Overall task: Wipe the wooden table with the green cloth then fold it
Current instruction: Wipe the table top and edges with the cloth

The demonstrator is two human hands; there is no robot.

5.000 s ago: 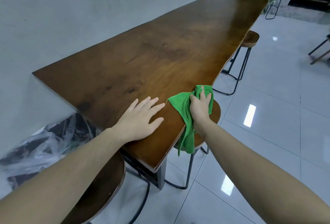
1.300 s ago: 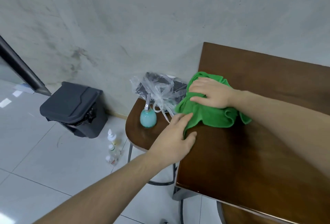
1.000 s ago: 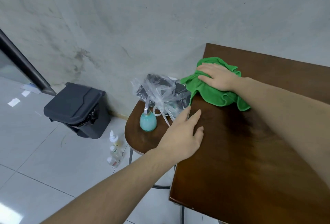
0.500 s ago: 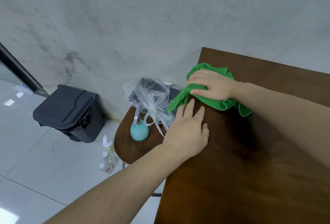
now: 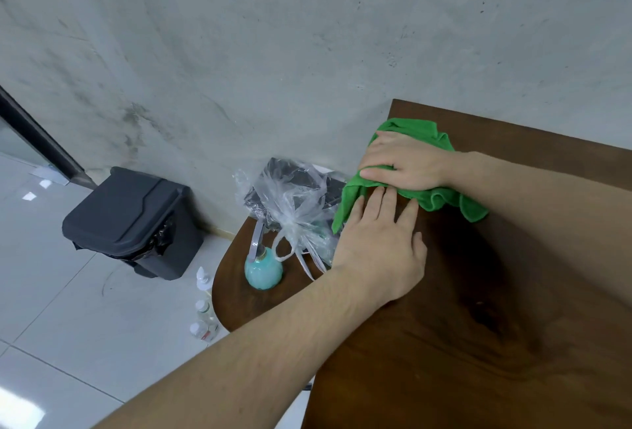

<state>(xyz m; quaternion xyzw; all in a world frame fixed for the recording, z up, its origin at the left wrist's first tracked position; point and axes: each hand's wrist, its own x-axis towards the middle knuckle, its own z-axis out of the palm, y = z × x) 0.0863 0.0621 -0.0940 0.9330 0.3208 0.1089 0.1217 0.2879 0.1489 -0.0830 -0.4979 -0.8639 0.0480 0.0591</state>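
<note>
The green cloth (image 5: pixel 441 201) lies bunched at the left end of the dark wooden table (image 5: pixel 478 343), near the wall, with one corner hanging over the table's end. My right hand (image 5: pixel 407 165) lies on top of it, fingers stretched out flat and pressing it onto the wood. My left hand (image 5: pixel 379 251) rests flat on the table just in front of the cloth, its fingertips touching the cloth's near edge.
Beside the table's end stands a round wooden stool (image 5: pixel 236 292) bearing a teal pump bottle (image 5: pixel 263 268) and a clear plastic bag (image 5: pixel 290 196). A dark bin (image 5: pixel 130 220) stands against the concrete wall. Several small bottles (image 5: pixel 203 312) stand on the tiled floor.
My left hand has slid forward along the table until its fingertips meet the cloth. My right hand has kept the cloth at the table's end, shifting it only slightly.
</note>
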